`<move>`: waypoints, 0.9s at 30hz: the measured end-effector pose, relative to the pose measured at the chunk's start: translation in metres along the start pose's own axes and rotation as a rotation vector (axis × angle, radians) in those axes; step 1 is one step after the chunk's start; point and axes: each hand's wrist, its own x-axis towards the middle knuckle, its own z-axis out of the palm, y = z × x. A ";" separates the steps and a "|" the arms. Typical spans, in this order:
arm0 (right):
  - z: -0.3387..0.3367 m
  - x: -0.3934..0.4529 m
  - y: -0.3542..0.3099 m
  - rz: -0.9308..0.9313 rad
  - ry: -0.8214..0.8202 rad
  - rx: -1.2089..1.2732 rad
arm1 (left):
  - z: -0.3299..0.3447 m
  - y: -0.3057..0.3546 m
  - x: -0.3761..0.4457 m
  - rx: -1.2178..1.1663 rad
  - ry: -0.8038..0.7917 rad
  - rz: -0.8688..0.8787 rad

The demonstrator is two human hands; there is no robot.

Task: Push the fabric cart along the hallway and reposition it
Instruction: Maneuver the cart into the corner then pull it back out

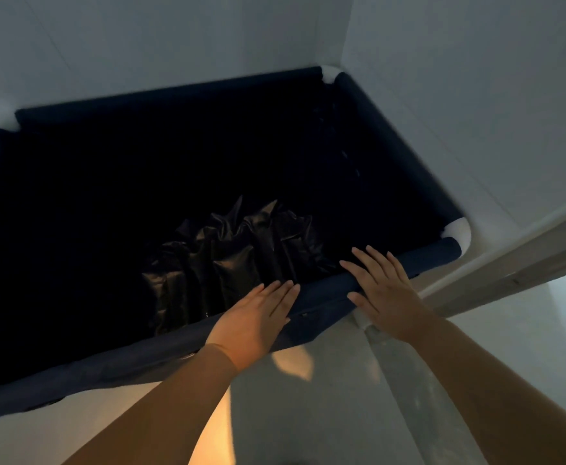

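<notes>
Head view: dark navy fabric cart [312, 313] with padded tubular rim and white rounded corner joints sits in a pale wall corner, crinkled glossy black plastic [238, 253] inside; left hand [258, 322] and right hand [382, 290] lie flat, fingers extended, on the near rim, gripping nothing.
</notes>
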 end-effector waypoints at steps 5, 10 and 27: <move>0.002 0.003 0.009 -0.011 -0.003 0.004 | 0.007 0.002 0.005 0.036 -0.042 -0.015; 0.003 0.001 0.010 -0.011 -0.030 0.011 | 0.006 0.004 0.005 0.035 0.004 -0.014; -0.024 0.044 -0.216 0.024 -0.051 0.191 | -0.135 -0.141 -0.229 0.159 -0.076 -0.294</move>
